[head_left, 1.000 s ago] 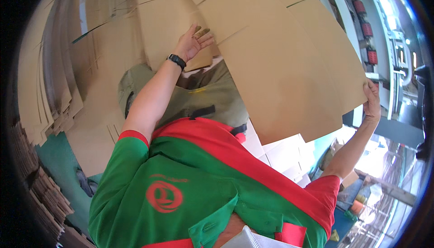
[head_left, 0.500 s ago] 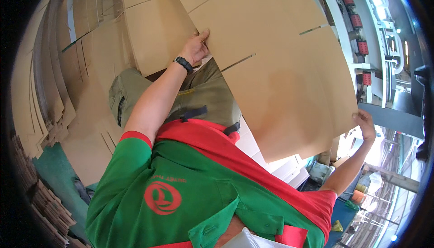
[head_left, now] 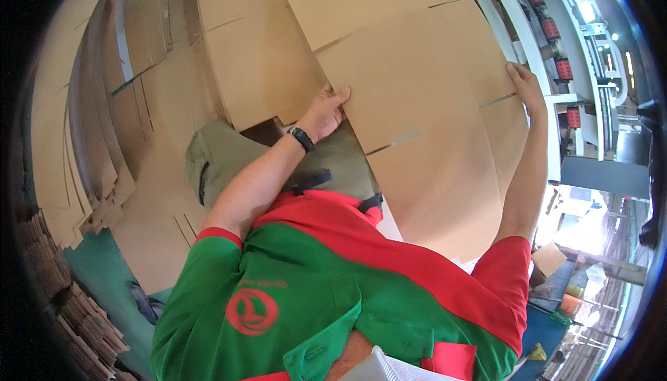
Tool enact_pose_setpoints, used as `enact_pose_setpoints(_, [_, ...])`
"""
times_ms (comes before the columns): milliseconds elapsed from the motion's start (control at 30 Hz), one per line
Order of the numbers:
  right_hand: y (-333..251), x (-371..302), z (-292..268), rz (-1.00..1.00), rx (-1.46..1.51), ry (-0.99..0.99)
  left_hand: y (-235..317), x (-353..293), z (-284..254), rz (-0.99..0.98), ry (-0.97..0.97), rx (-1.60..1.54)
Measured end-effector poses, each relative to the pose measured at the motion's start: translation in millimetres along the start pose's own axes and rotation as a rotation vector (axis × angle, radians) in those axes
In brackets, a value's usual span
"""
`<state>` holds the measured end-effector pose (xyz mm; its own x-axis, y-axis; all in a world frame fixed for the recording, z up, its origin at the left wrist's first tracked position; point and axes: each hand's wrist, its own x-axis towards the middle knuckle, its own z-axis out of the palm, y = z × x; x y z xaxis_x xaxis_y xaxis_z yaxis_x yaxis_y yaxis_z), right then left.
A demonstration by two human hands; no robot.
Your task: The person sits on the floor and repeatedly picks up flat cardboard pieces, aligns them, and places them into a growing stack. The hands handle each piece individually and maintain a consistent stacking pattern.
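A large flat brown cardboard sheet point(head_left: 431, 131) with cut slots is held out in front of my green and red shirt. My left hand point(head_left: 326, 111), with a black watch on its wrist, grips the sheet's left edge. On the opposite side my right hand point(head_left: 524, 85) clasps the sheet's right edge, arm stretched upward. More flat cardboard sheets point(head_left: 250, 54) lie beyond and under the held one.
Stacks of flat cardboard point(head_left: 76, 151) rise along the left, with corrugated bundles point(head_left: 62, 297) at the lower left. A white machine frame with red rollers point(head_left: 556, 40) runs along the right. An olive trouser leg point(head_left: 222, 158) and green floor point(head_left: 104, 277) show below.
The sheet has turned and come closer to my body. My left hand moved down and right along its edge; my right hand rose and moved inward.
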<state>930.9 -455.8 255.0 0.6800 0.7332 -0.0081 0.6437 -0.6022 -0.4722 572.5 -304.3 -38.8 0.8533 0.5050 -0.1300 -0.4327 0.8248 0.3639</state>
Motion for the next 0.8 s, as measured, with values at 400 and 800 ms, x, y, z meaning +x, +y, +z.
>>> enact_pose_setpoints(400, [56.3,-81.2,-54.4,0.048,0.075,0.204,5.3,0.7,1.6,-0.14,0.027,0.267])
enact_pose_setpoints(800, [192.9,-344.0,-121.3,0.658,-0.323,0.515,129.2,-30.3,-146.2,0.053,0.564,0.496])
